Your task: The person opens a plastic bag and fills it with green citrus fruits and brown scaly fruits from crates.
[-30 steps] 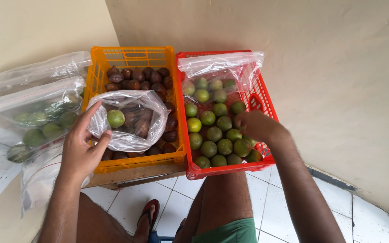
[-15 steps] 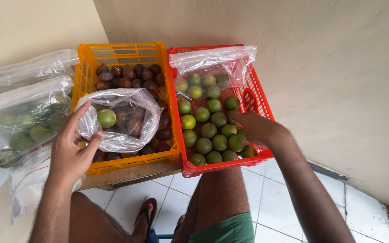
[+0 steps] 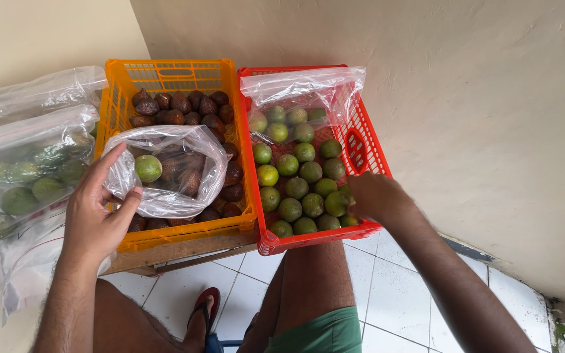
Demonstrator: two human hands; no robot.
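Note:
My left hand (image 3: 96, 219) pinches the rim of a clear plastic bag (image 3: 184, 196) and holds it open over the orange crate (image 3: 184, 232). One green lime (image 3: 148, 168) lies inside the bag. My right hand (image 3: 374, 196) reaches into the red crate (image 3: 361, 140) at its near right corner. Its fingers curl down onto the green limes (image 3: 295, 186), and they are hidden, so I cannot see whether they grip one.
Brown scaly fruits (image 3: 178, 104) fill the orange crate, which rests on a wooden board (image 3: 184, 252). Another clear bag (image 3: 302, 88) drapes over the red crate's far end. Plastic bags of large green fruit (image 3: 27, 176) lie at the left. A wall stands at the right, with tiled floor (image 3: 393, 287) below.
My right hand has shifted slightly toward the near right corner of the red crate. My left hand still holds the bag open with the one lime inside.

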